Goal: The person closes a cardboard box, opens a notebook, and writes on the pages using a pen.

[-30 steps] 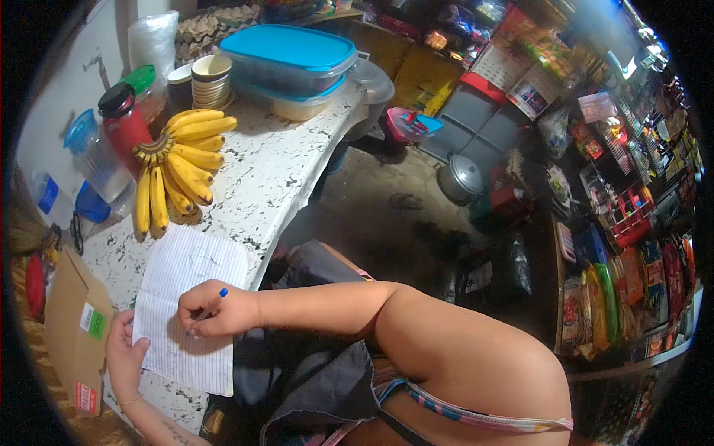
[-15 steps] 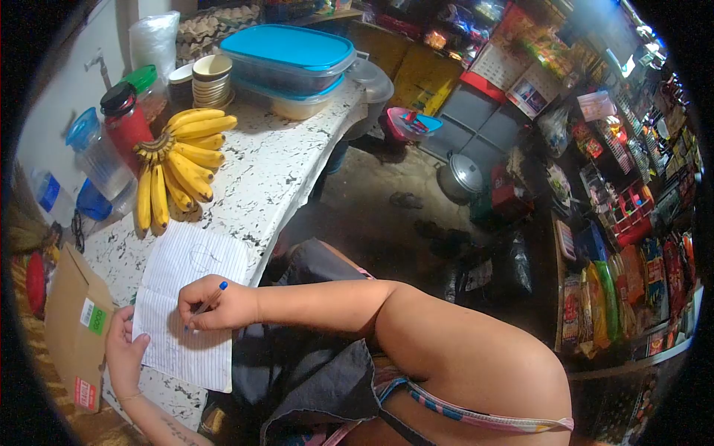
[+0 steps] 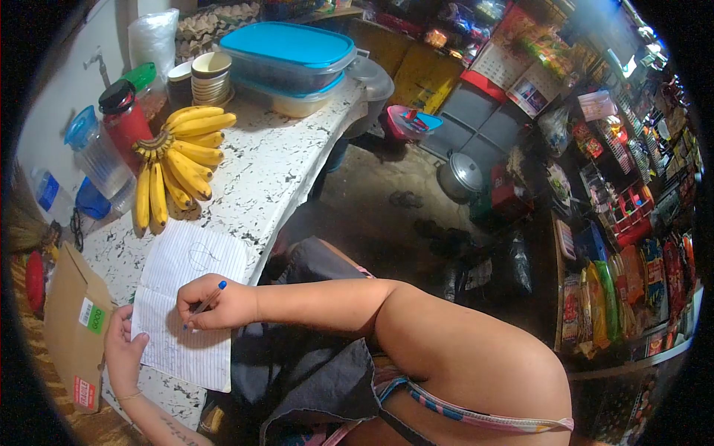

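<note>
1. Notebook [image 3: 158, 275]: lies spread on the counter [image 3: 260, 149], just on the near side of the bananas [image 3: 192, 165].
2. Right hand [image 3: 219, 303], also nearside of the bananas, pinches a pen [image 3: 204, 303] at the notebook; writing seems in hand.
3. Left hand [image 3: 125, 351]: thumb over the notebook's edge; whether the fingers grip it, I cannot tell.
4. The next stroke likely calls for a steadied notebook.
</note>
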{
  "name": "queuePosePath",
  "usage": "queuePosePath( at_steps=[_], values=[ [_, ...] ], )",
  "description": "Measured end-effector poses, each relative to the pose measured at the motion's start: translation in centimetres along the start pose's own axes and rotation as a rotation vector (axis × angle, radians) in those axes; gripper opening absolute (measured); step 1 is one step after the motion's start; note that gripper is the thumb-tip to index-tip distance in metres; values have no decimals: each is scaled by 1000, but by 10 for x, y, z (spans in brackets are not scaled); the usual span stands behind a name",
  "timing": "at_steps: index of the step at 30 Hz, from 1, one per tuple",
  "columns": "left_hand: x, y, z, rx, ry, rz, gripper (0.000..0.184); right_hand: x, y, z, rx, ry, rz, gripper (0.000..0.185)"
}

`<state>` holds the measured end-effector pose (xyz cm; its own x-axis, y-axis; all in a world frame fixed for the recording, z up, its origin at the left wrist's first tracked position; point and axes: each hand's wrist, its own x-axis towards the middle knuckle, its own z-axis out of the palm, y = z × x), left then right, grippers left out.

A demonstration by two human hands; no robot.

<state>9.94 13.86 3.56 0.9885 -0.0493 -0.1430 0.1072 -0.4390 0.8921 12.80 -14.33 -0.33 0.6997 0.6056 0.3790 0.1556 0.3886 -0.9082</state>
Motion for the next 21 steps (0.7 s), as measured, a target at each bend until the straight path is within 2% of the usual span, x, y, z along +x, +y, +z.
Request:
queuePosePath(
  at_steps=[21],
  values=[
    [0, 0, -1, 22, 8, -2, 58, 0, -6, 0, -35, 8, -1, 8]
  ],
)
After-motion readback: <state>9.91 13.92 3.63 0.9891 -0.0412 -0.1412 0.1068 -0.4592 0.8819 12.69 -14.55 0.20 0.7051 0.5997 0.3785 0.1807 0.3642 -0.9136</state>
